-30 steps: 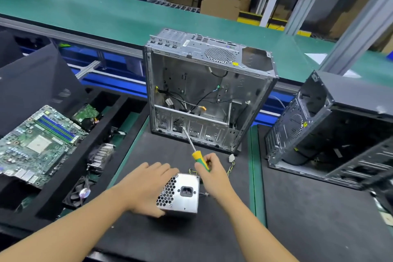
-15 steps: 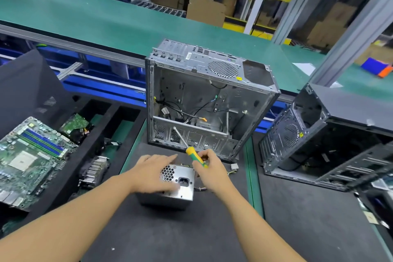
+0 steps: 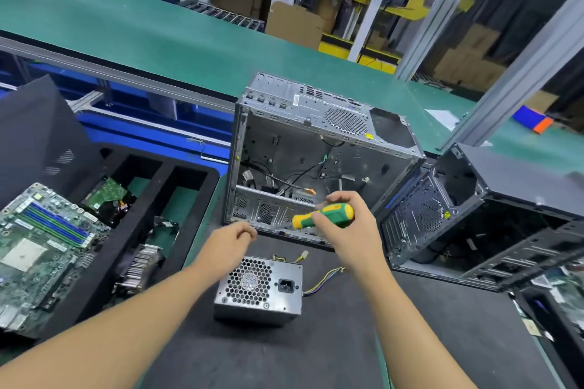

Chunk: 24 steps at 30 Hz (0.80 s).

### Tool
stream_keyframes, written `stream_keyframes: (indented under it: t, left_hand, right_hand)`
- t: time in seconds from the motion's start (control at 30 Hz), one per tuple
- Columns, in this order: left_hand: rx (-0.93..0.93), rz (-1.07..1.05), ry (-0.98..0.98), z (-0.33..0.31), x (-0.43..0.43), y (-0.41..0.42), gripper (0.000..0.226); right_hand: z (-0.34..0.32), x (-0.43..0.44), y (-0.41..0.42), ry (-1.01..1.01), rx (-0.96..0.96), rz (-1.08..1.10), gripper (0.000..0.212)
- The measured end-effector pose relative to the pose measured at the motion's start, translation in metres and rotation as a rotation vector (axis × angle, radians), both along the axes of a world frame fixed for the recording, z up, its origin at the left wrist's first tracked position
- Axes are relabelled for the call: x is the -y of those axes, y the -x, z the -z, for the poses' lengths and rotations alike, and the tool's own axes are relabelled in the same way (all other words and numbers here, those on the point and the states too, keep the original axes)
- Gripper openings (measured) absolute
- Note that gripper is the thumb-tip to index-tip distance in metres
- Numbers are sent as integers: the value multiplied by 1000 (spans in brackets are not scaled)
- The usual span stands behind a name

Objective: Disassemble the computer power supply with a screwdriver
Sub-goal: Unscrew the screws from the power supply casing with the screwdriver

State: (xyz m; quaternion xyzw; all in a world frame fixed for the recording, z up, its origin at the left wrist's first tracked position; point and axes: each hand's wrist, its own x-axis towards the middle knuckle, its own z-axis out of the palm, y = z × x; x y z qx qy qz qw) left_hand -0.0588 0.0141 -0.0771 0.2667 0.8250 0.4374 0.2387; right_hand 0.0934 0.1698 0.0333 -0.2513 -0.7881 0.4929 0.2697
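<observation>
Now your right hand (image 3: 347, 240) grips the screwdriver (image 3: 325, 215), left hand (image 3: 229, 245) curled, seemingly empty: steady the power supply (image 3: 257, 289), then seat the tip.

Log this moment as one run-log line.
right grip: holds screwdriver, off the work | left grip: curled, contents unclear | power supply: on mat, untouched

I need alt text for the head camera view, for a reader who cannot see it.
A person's right hand grips a green-and-yellow screwdriver above a grey power supply on a black mat, the left hand curled nearby. An open computer case stands behind; a motherboard lies at left.
</observation>
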Motion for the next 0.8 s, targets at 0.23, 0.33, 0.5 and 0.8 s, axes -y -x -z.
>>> stream_keyframes:
  t: [0.23, 0.33, 0.5, 0.8]
  left_hand:
    - [-545, 218, 133, 17, 9, -22, 31]
    - [-642, 137, 84, 15, 0, -36, 28]
    - [-557, 270, 30, 18, -6, -56, 25]
    - [-459, 300, -69, 27, -14, -51, 16]
  right_hand:
    - [8, 25, -3, -211, 138, -66, 21]
    - [14, 37, -2, -184, 175, -56, 23]
    - [4, 43, 0, -219, 215, -91, 25]
    - [5, 30, -31, -178, 172, 33, 21]
